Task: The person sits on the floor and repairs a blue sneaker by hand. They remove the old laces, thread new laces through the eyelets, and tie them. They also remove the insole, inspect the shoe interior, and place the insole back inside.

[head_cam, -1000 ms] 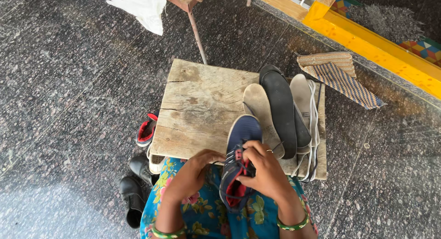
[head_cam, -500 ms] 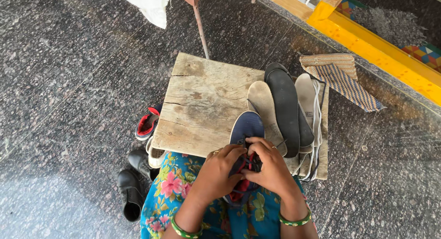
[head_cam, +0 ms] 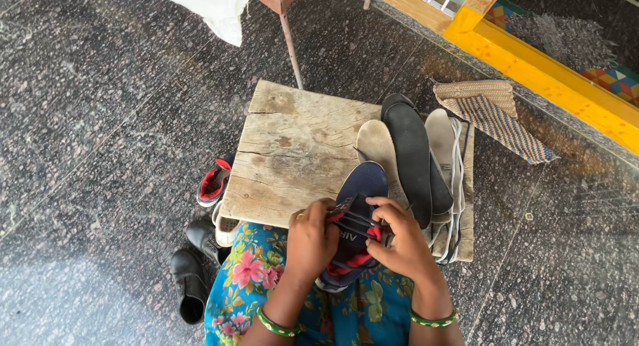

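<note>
A dark blue sneaker (head_cam: 360, 186) with red trim rests with its toe on a low wooden board (head_cam: 293, 150) and its heel on my lap. Both hands grip it over the tongue. My left hand (head_cam: 310, 243) holds the left side of the shoe opening. My right hand (head_cam: 398, 239) pinches the dark laces on the right side. Green bangles circle both wrists. The shoe's heel end is hidden under my hands.
Several loose insoles (head_cam: 413, 156) and white laces (head_cam: 455, 179) lie on the board's right part. A red-lined sneaker (head_cam: 213, 184) and black shoes (head_cam: 190, 279) sit on the stone floor at left. A woven mat (head_cam: 496, 116), a yellow threshold (head_cam: 532, 66), a metal leg (head_cam: 291, 43) and white cloth (head_cam: 213, 10) lie beyond.
My left hand has moved right from my lap onto the sneaker. Both hands now close over the laces at the tongue. The sneaker has stayed in place.
</note>
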